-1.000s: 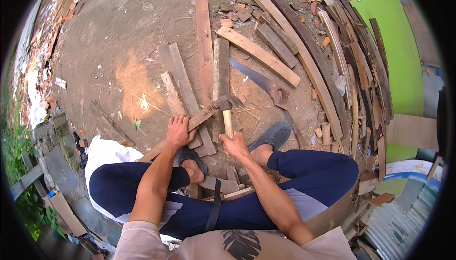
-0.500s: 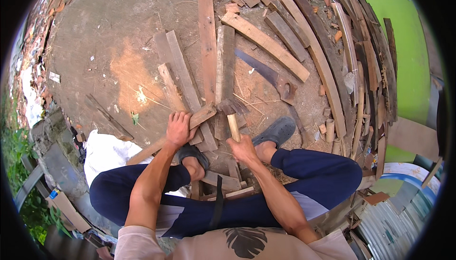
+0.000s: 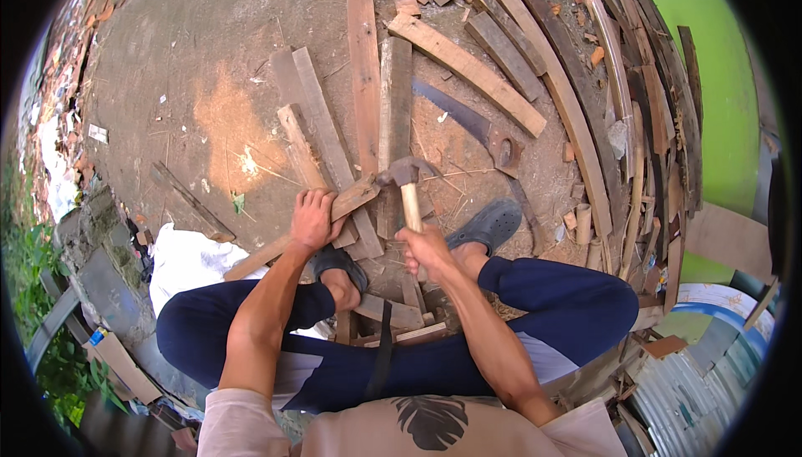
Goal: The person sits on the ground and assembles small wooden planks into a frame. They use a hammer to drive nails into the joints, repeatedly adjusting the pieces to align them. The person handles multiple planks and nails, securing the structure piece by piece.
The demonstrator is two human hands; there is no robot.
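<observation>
My left hand [image 3: 316, 221] is wrapped around a short wooden plank [image 3: 357, 198], which slants up to the right in front of me. The plank's near end passes under my forearm toward a white sack [image 3: 188, 269]. In my right hand [image 3: 424, 250] is the wooden handle of a claw hammer [image 3: 410, 206]. Its metal head lies sideways at the plank's right end, the striking face close against it; I cannot tell if they touch. Beneath that end runs a thick wooden beam [image 3: 395, 114] pointing away from me.
A handsaw [image 3: 468, 123] lies right of the beam. Several loose boards [image 3: 362, 56] are spread ahead, with long timbers [image 3: 576, 139] stacked along the right. Sawdust [image 3: 230, 127] covers ground at left. My feet in dark clogs [image 3: 493, 227] flank the work. A green panel [image 3: 710, 89] stands far right.
The hammer and my right hand have shifted slightly away from me, and the hammer's head has turned and shows more clearly. My left hand keeps its place on the plank.
</observation>
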